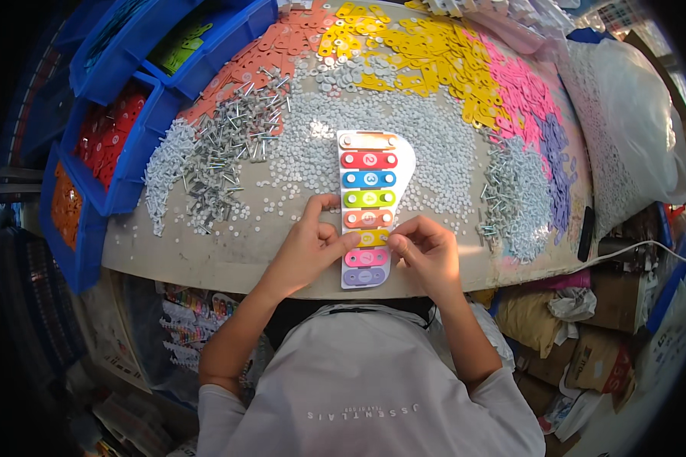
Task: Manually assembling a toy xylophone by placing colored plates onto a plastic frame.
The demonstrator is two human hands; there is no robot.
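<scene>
A white toy xylophone board [401, 160] lies on the table in front of me, with several coloured bars across it: orange, red, blue, green, orange, yellow, pink, purple. My left hand [310, 245] rests at the board's left edge, its fingertips on the yellow bar [374, 238]. My right hand [428, 251] is curled at the right end of the same bar, pinching something too small to tell. The pink bar [367, 257] and the purple bar [364, 276] lie just below my fingers.
Small white washers [434, 137] cover the table. Heaps of metal screws [229, 145] lie left, and more screws [503, 190] right. Loose coloured bars in orange, yellow [427, 46], pink and purple are piled at the back. Blue bins [129, 145] stand left, a white sack [633, 129] right.
</scene>
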